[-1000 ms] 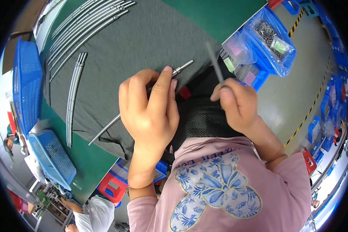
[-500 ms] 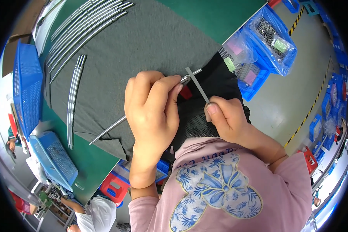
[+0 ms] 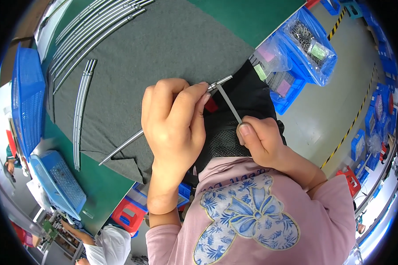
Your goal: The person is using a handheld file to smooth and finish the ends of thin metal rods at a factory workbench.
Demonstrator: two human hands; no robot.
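Note:
My left hand point(image 3: 172, 115) is closed around a slim silver metal rod point(image 3: 121, 148), which slants from lower left to upper right. Thumb and fingertips pinch it just behind a stepped collar point(image 3: 212, 86) near its far end. My right hand point(image 3: 263, 139) grips a narrow, flat grey bar point(image 3: 229, 104), thumb pressed on top. The bar's far tip meets the rod beside the collar, crossing at an angle. Beneath the rod's end lies black cloth point(image 3: 256, 95) over my lap, with a small red patch point(image 3: 211, 105). My left palm hides the rod's middle.
Grey cloth point(image 3: 172, 48) covers much of the green table point(image 3: 234, 17). Several rods point(image 3: 106, 33) lie at the far left, with a shorter bundle point(image 3: 82, 115) nearer. Blue baskets point(image 3: 28, 99) line the left edge. Blue bins point(image 3: 325, 73) of metal parts stand right. Another person point(image 3: 110, 245) sits lower left.
The flat bar has slid back toward me; its tip stuck out past the rod before and now sits at it. The left hand keeps its hold, and the whole view has shifted slightly.

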